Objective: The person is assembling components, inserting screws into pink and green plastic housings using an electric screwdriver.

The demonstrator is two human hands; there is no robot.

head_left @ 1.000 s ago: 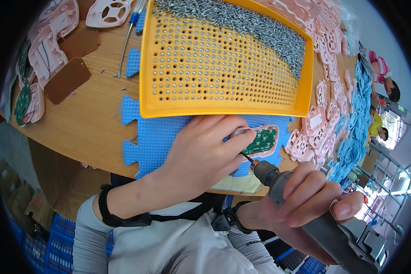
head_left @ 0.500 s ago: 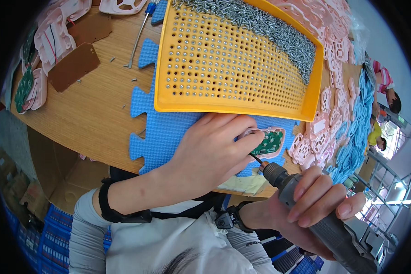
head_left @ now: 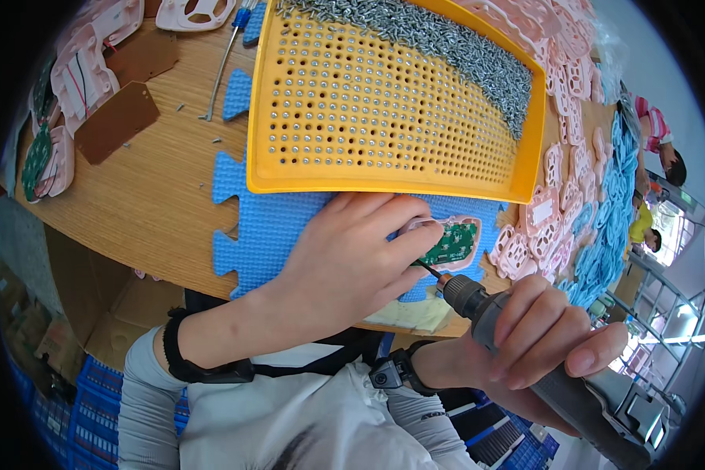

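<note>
A pink plastic shell [head_left: 471, 258] with a green circuit board [head_left: 453, 244] inside lies on the blue foam mat [head_left: 278, 227]. My left hand [head_left: 368, 254] is closed on the shell's left part, its fingers covering that end. In my right hand [head_left: 544, 337] I grip a dark grey electric screwdriver [head_left: 486, 309], tilted with its bit pointing up and left. The bit's tip reaches the board's lower left edge beside my left fingertips; whether it sits on a screw cannot be made out.
Just beyond my hands stands a yellow screw tray [head_left: 399, 188] with loose screws and rows of filled holes. Pink shells [head_left: 517, 252] and blue parts [head_left: 603, 235] pile up at the right. Brown boards [head_left: 117, 121] and a screwdriver [head_left: 225, 66] lie at the left. Other people [head_left: 656, 133] are far right.
The view has shifted slightly, so the tray and mat appear a little further left. Both hands keep their grips, and the screwdriver bit stays at the board's lower edge.
</note>
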